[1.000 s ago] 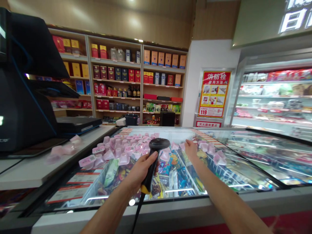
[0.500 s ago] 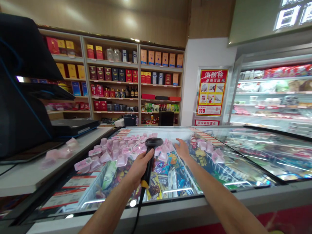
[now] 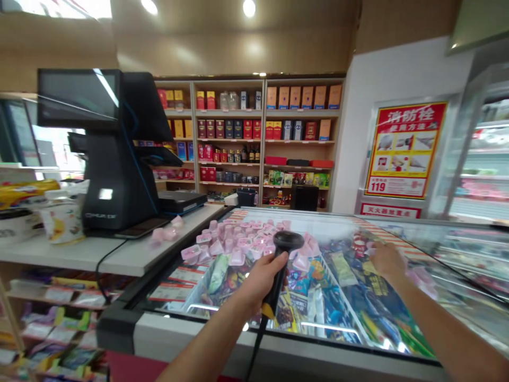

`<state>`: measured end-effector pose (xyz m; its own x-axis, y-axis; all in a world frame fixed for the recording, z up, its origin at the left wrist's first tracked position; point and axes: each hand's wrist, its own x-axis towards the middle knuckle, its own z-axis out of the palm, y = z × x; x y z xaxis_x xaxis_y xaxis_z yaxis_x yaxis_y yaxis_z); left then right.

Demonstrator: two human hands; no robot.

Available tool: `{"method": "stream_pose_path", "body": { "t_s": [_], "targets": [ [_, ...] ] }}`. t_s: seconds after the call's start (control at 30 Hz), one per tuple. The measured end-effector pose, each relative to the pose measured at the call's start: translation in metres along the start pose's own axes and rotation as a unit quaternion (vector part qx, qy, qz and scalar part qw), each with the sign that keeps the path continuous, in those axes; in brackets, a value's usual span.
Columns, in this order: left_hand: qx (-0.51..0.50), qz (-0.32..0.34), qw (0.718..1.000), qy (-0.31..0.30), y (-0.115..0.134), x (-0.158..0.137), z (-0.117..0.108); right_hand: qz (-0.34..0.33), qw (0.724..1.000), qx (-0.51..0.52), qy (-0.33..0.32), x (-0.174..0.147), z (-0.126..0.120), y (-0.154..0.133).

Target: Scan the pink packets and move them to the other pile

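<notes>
My left hand (image 3: 262,278) is wrapped round the handle of a black barcode scanner (image 3: 280,270) with a yellow tip and a trailing cable, held upright above the freezer's glass top. Beyond it lies a pile of small pink plastic cups (image 3: 237,258) with white labels. Over at the right, my right hand (image 3: 386,261) reaches down among a few more pink cups (image 3: 422,281) on the glass. Its fingers are blurred, so whether they grip a cup does not show.
Packaged ice treats lie in white baskets under the freezer glass (image 3: 338,217). On the left counter (image 3: 137,254) stand a cash register (image 3: 115,180), several pink cups (image 3: 169,232) and a patterned paper tub (image 3: 62,223). Shelves of boxed goods (image 3: 228,129) line the back wall.
My right hand has moved right, from beside the main pile to the cups on the right. My left hand still holds the scanner. The view has swung left, showing more of the register.
</notes>
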<state>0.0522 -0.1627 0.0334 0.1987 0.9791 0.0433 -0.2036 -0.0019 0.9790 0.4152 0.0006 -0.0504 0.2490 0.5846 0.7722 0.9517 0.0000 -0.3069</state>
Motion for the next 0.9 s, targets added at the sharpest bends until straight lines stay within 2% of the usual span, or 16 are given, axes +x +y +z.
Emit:
{"method": "stream_pose_path", "body": {
  "t_s": [0.1, 0.2, 0.33, 0.43, 0.53, 0.67, 0.9],
  "targets": [
    [-0.005, -0.009, 1.000, 0.002, 0.003, -0.002, 0.001, -0.058, 0.998, 0.022, -0.013, -0.003, 0.003, -0.021],
    [0.001, -0.017, 1.000, 0.001, 0.004, -0.004, 0.003, -0.091, 0.991, 0.100, -0.019, -0.012, 0.001, -0.063],
    [0.005, -0.009, 1.000, -0.014, 0.004, -0.006, 0.004, -0.106, 0.976, 0.191, -0.024, -0.024, -0.003, -0.116],
    [0.004, -0.005, 1.000, -0.020, 0.005, -0.007, 0.003, -0.094, 0.964, 0.246, -0.033, -0.029, -0.008, -0.140],
    [0.003, -0.007, 1.000, -0.027, 0.007, -0.006, 0.002, -0.080, 0.958, 0.272, -0.043, -0.032, -0.011, -0.148],
    [0.010, -0.009, 1.000, -0.027, 0.009, -0.004, 0.001, -0.066, 0.961, 0.265, -0.042, -0.033, -0.008, -0.144],
    [0.015, -0.023, 0.999, -0.028, 0.007, -0.001, 0.003, 0.028, 0.963, 0.259, -0.063, -0.033, 0.007, -0.131]
  ]
}}
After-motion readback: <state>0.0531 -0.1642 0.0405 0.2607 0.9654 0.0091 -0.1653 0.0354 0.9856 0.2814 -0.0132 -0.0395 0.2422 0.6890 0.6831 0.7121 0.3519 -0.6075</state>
